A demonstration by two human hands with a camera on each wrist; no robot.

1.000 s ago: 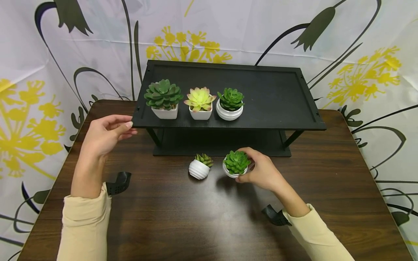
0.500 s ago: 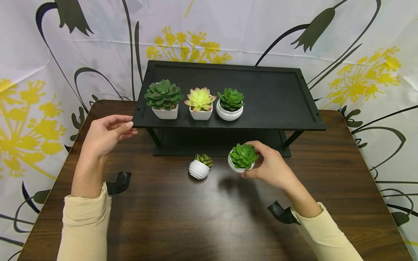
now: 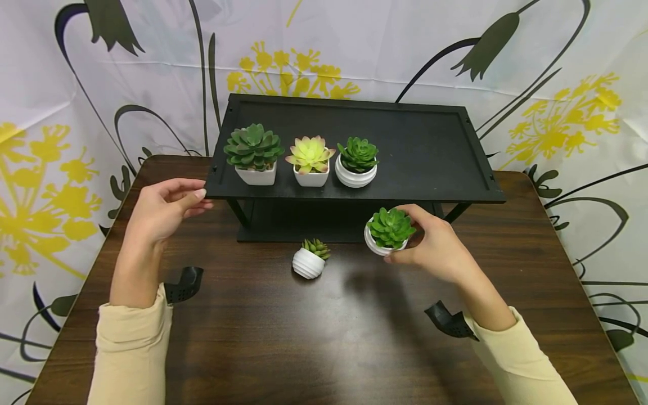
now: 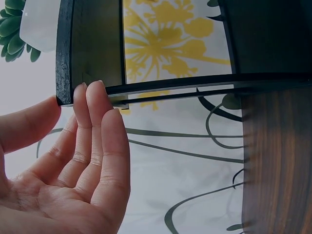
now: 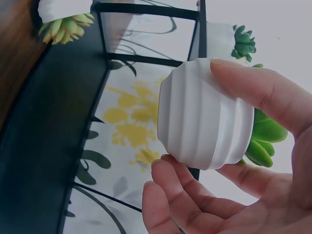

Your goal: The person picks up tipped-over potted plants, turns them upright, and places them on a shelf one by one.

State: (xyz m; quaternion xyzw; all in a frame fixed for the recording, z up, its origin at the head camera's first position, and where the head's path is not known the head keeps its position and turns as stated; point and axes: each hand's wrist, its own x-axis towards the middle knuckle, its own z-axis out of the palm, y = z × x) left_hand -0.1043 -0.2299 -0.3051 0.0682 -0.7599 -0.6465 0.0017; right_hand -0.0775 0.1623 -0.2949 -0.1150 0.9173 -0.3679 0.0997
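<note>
My right hand (image 3: 430,247) holds a bright green potted succulent (image 3: 391,228) in the air before the shelf's front edge. In the right wrist view, thumb and fingers grip its ribbed white pot (image 5: 204,117). The left hand (image 3: 162,208) pinches the front left corner of the black two-tier shelf (image 3: 415,146), thumb above and fingertips below, as the left wrist view shows. On the top tier stand a dark green succulent (image 3: 254,152), a yellow-pink succulent (image 3: 311,160) and a green succulent in a round pot (image 3: 356,160). A small succulent (image 3: 310,260) lies tipped over on the table.
The brown wooden table (image 3: 283,349) carries the shelf near its back edge. A lower tier (image 3: 304,222) sits under the top board, partly hidden. Behind hangs a white cloth (image 3: 395,45) with yellow and dark plant prints.
My right hand has lifted the bright green succulent and carried it right, towards the shelf's front edge. The left hand and the other plants have not moved.
</note>
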